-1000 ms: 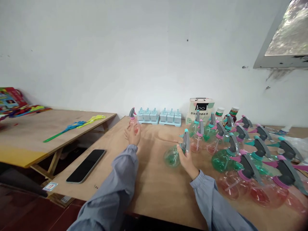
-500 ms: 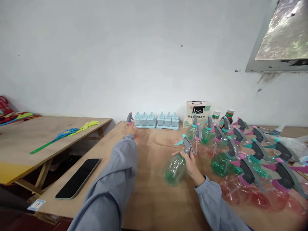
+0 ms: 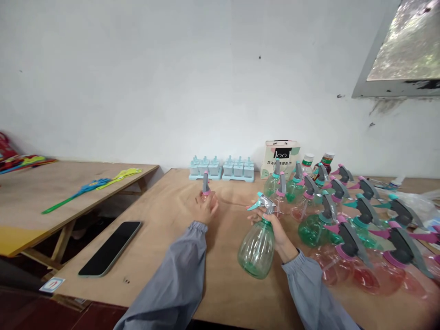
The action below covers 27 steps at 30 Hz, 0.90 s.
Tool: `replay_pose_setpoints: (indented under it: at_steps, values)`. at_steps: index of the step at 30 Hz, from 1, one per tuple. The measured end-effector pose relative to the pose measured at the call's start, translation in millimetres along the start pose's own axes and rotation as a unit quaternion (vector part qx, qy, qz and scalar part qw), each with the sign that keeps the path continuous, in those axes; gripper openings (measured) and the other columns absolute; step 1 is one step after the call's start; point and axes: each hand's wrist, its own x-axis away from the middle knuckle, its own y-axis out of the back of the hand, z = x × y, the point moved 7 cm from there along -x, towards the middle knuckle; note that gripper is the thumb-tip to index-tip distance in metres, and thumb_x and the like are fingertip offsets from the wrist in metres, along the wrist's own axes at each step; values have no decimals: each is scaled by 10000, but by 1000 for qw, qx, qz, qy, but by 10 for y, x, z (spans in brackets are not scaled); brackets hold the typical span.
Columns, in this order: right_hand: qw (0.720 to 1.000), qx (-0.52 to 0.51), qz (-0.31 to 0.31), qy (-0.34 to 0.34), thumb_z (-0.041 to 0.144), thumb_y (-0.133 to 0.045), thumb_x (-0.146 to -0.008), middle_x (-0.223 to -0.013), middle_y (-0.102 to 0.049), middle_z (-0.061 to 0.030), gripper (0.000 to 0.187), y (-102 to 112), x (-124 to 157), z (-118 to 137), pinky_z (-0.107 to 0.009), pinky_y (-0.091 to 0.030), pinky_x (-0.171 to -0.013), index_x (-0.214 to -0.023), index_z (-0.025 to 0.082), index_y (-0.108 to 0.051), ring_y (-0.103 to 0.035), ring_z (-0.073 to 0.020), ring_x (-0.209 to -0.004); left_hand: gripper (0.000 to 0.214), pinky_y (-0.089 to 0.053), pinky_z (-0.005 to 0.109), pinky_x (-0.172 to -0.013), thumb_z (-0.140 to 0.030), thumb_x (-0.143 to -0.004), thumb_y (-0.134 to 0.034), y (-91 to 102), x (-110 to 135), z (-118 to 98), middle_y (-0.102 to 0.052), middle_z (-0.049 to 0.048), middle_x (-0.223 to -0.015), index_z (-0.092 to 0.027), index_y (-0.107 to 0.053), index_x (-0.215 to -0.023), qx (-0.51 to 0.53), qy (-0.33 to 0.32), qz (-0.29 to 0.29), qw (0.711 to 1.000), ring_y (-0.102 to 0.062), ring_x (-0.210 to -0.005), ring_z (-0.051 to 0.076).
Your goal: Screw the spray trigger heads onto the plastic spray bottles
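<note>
My left hand is wrapped round a small pink spray bottle with a grey trigger head, held over the middle of the wooden table. My right hand grips the neck of a clear green spray bottle just below its grey and teal trigger head, and the bottle hangs upright in front of me. To the right of that hand stand several more green and pink spray bottles in rows.
A black phone lies near the table's left edge. Two pale blue ice-lolly moulds, a small printed box and capped bottles stand by the white wall. A lower table at left carries green, blue and yellow plastic sticks.
My left hand has drawn the pink bottle back from the far moulds toward me. My right hand has swung the green bottle from lying tilted to hanging upright.
</note>
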Motion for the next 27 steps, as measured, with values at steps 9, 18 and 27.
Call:
replay_pose_setpoints:
  at_steps: [9,18,27]
  values:
    - [1000,8,30,0,568,-697,-717,-1021,-765,-100,472,9,-47,-53,-396,-545,-801,-1036,220,-713,-685,-298,-1028,426,-490,470,-993,-353,-874,-627,202,408,-314,-507,190,-1326,-223,-654,-1278,43,-69,-38,996,-544,-1198,324]
    - [998,36,44,7,684,-682,-736,-1062,-761,-114,556,43,-73,-116,-386,-528,-823,-1037,219,-720,-666,-292,-1071,440,-503,446,-943,-368,-883,-600,333,544,-445,-553,171,-1193,-217,-647,-1294,36,-84,-33,995,-554,-1106,304]
    - [999,38,23,7,674,-711,-717,-941,-765,-77,497,-20,-110,-170,-349,-515,-765,-936,227,-710,-677,-251,-952,450,-495,455,-954,-414,-887,-586,367,619,-473,-561,165,-1224,-239,-643,-1297,33,-68,-4,997,-544,-1122,309]
